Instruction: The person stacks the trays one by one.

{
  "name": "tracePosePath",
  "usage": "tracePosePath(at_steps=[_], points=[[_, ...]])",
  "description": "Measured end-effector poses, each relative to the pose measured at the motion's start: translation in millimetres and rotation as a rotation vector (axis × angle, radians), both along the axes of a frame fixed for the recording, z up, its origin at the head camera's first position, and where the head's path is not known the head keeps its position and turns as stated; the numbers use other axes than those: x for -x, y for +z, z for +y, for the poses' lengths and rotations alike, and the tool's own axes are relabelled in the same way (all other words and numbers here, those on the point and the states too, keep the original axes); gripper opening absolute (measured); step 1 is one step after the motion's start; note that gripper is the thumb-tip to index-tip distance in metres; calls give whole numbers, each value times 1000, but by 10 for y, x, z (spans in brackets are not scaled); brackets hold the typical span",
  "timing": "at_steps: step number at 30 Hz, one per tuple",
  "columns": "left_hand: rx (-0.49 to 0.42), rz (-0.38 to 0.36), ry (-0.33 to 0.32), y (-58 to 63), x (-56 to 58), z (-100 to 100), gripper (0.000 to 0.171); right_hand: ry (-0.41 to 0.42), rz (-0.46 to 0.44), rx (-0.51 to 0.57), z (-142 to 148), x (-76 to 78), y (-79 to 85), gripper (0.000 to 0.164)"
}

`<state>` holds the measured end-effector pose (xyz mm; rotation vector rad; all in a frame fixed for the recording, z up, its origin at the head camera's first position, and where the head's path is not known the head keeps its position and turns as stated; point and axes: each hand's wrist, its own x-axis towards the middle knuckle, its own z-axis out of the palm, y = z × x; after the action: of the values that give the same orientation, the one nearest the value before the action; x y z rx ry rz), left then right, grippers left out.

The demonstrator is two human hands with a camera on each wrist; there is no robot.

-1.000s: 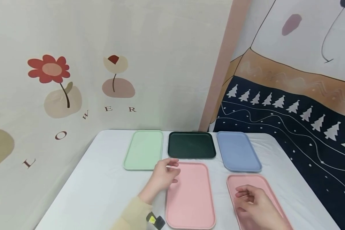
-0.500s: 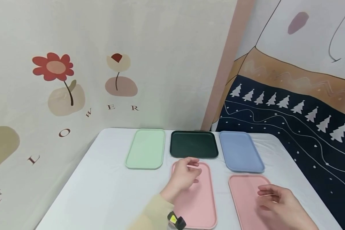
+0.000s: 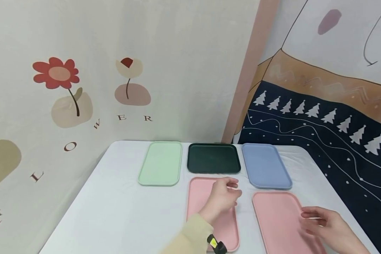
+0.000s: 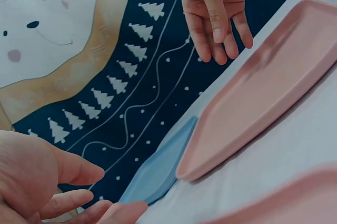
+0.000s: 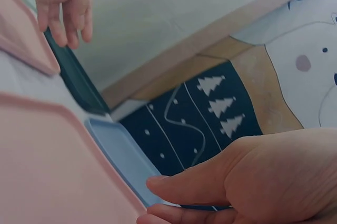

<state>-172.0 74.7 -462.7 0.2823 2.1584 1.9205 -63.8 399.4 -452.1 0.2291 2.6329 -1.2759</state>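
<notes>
My left hand (image 3: 223, 195) hovers above the middle pink tray (image 3: 200, 190), fingers loosely bent and holding nothing. Over the right edge of the second pink tray (image 3: 277, 218) is my right hand (image 3: 327, 224), likewise empty with relaxed fingers. In the left wrist view the right hand (image 4: 218, 13) hangs in the air, fingers pointing down, apart from the pink tray (image 4: 263, 87). The right wrist view shows the left hand (image 5: 64, 2) raised above the trays in the same way. Part of the middle tray is hidden behind the left hand and sleeve.
Along the back of the white table (image 3: 114, 204) lie a light green tray (image 3: 161, 163), a dark green tray (image 3: 213, 158) and a blue tray (image 3: 266, 165). Behind them hangs a cream cloth (image 3: 184, 70) with flowers; a dark printed cloth (image 3: 304, 130) is at the right.
Both hands have moved to the right above the trays, the left across the middle pink tray, the right toward the outer edge of the other. The trays stay in place.
</notes>
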Motion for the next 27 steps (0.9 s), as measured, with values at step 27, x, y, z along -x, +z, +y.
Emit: tracePosePath(at_steps=[27], points=[[475, 60, -54, -154, -188, 693, 46, -129, -244, 5, 341, -146, -290, 52]])
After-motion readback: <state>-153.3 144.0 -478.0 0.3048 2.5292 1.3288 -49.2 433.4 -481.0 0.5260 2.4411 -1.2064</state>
